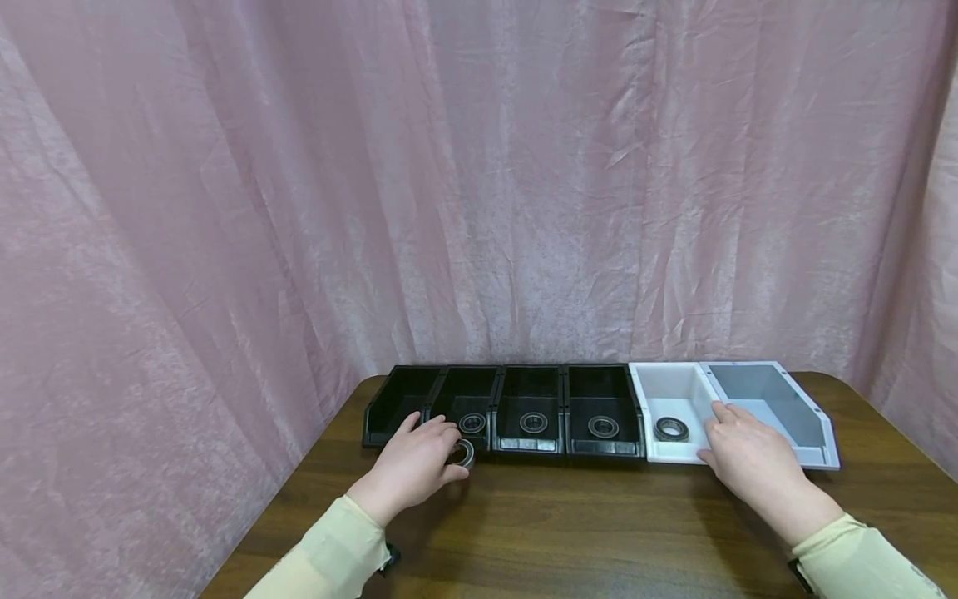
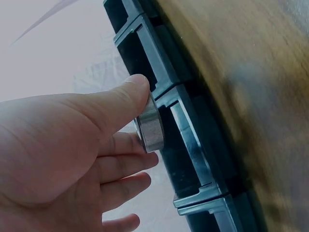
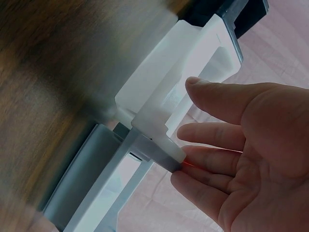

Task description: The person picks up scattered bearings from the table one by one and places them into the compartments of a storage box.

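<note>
My left hand (image 1: 415, 462) pinches a metal ball bearing (image 2: 151, 129) between thumb and fingers, in front of the two leftmost black bins. In the left wrist view the bearing stands on edge, close to the bins' front rims, and the other fingers spread below it. Over the divider between the white bin (image 1: 668, 381) and the grey bin (image 1: 786, 408) is my right hand (image 1: 754, 456), fingers loosely extended and holding nothing. Its fingertips are right at the bins' side walls in the right wrist view. Another bearing (image 1: 659, 429) lies in the white bin.
Several black bins (image 1: 529, 446) adjoin the white one in a row on the wooden table (image 1: 554, 532). Three of them each contain one bearing, such as the bearing (image 1: 594, 428) beside the white bin. A pink curtain (image 1: 524, 208) hangs behind the table.
</note>
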The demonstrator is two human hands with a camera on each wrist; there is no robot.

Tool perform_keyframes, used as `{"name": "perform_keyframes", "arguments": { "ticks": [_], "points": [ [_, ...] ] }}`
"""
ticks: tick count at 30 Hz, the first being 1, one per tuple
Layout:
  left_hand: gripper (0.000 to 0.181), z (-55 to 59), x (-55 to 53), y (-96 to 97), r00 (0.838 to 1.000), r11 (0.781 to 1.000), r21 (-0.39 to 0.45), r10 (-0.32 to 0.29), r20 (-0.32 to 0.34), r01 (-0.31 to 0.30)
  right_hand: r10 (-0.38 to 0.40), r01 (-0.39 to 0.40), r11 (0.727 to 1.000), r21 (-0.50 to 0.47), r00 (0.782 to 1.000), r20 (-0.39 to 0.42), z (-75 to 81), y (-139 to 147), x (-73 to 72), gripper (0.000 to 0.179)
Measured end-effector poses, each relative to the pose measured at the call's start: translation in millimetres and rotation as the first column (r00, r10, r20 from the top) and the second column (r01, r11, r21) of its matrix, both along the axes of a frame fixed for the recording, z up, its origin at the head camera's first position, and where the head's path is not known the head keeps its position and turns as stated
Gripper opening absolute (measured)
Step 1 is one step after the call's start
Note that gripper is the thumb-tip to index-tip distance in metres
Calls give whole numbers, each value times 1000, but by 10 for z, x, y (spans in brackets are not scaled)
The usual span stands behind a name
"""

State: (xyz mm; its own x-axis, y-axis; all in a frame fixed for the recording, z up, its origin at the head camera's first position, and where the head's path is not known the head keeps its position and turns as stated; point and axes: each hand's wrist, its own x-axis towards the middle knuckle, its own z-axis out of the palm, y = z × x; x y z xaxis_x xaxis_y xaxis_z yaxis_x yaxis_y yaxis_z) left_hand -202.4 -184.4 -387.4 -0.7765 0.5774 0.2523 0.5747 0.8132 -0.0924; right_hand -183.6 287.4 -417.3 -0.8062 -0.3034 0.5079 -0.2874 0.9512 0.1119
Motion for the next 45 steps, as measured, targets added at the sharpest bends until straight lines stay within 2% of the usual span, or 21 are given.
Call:
{"name": "perform_keyframes", "arguments": {
  "ticks": [9,15,24,33,45],
  "points": [
    [49,18,-110,-44,999,999,-3,38,-7,-38,-2,2,1000,1,1000,8,-5,6,-6,43],
    [51,56,-156,-56,995,995,3,95,11,-95,-9,9,1000,-2,1000,14,0,3,-5,42],
    [51,90,-221,-84,986,988,29,155,-68,-154,-21,21,1000,8,999,26,18,0,-3,44],
    [51,45,-331,-147,980,980,43,194,-38,-192,-23,23,1000,4,999,35,12,-5,6,45],
    [54,46,-447,-269,971,970,50,240,-7,-239,-29,29,1000,1,999,40,14,-5,6,45]
  ]
}}
